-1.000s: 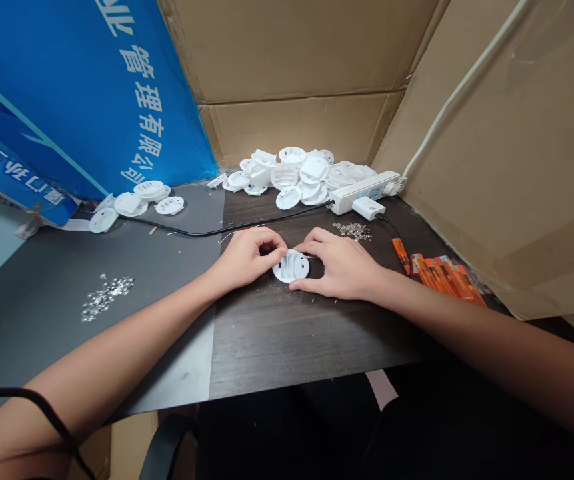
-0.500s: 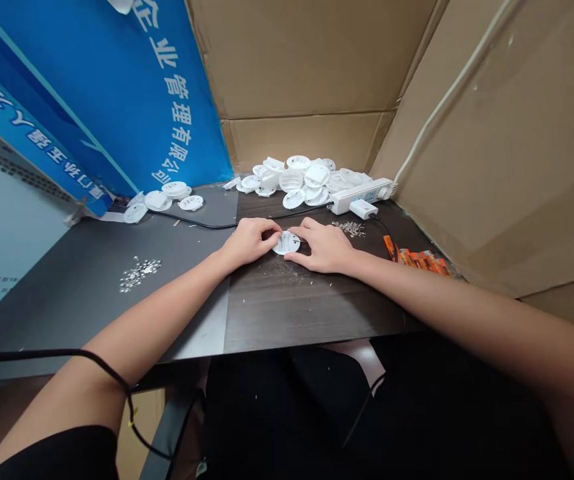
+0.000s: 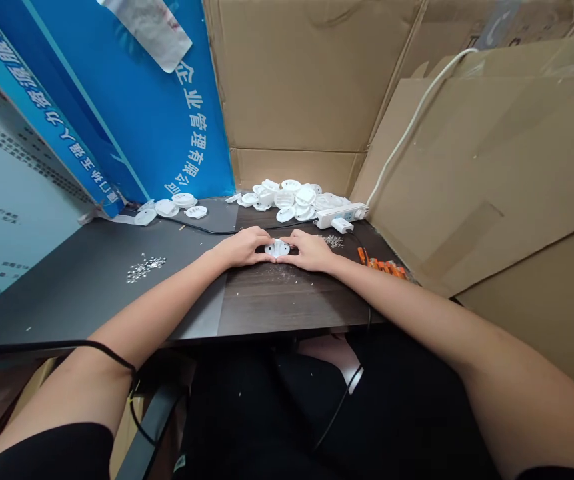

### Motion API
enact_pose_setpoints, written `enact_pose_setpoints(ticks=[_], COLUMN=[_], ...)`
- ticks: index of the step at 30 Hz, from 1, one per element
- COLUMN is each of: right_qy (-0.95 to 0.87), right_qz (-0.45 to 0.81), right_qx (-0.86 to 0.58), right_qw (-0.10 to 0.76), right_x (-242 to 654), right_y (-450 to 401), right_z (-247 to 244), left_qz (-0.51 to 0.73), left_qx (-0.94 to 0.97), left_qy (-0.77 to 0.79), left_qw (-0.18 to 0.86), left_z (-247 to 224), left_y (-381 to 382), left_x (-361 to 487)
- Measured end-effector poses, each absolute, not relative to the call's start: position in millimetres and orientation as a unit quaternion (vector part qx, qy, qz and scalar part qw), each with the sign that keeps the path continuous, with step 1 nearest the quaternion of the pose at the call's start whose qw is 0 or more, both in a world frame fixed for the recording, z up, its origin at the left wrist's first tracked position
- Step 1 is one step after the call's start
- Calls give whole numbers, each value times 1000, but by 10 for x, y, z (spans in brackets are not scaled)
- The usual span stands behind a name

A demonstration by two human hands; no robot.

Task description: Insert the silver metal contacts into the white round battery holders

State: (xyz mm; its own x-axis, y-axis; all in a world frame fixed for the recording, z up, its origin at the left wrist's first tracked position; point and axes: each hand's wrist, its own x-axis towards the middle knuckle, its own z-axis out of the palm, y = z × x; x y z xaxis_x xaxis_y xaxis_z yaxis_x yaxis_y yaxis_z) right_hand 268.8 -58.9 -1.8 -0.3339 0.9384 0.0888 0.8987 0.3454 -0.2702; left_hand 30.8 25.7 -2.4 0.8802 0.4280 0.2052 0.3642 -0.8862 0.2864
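Note:
Between both hands, low over the dark tabletop, is a round white plastic disc (image 3: 277,249) with small dark holes and raised ribs. My left hand (image 3: 245,247) closes its thumb and fingers on the disc's left edge. From the other side my right hand (image 3: 311,251) grips the right edge, thumb along the near rim. Beyond the hands lies a heap of similar white plastic pieces (image 3: 305,196). Small shiny metal parts (image 3: 333,241) lie scattered just past the right hand, and another pile of metal parts (image 3: 145,268) is to the left.
A white power strip (image 3: 341,215) with a plugged-in adapter (image 3: 343,225) stands at the back right. Orange items (image 3: 385,268) lie along the right edge. Several more white discs (image 3: 183,199) sit back left by a black cable. Cardboard (image 3: 297,80) and a blue panel (image 3: 167,120) wall the table.
The camera view has shifted. The disc has turned in my hands, and my left thumb now lies along its near edge. A thin dark bit by my right fingers no longer shows.

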Motion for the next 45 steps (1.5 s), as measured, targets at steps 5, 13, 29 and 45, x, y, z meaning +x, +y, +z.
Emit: enact_pose_setpoints(ticks=[5,13,29,45], right_qy=[-814,-806,-768,-731], right_qz=[107,88,87,17], right_qx=[-558,-563,-629,-682], right_qw=[124,161,82,7], right_x=[2698,2687,3376,3425], right_y=[-577,-651,-419,-415], right_z=[14,-27,568,326], left_qz=[135,179,239,288], left_qx=[957,918,819,763], left_qy=[218,293,334,366], left_qw=[139,199,401,449], left_z=[-21,-19,34,-9], left_y=[171,86,86,69], left_x=[326,282,395,440])
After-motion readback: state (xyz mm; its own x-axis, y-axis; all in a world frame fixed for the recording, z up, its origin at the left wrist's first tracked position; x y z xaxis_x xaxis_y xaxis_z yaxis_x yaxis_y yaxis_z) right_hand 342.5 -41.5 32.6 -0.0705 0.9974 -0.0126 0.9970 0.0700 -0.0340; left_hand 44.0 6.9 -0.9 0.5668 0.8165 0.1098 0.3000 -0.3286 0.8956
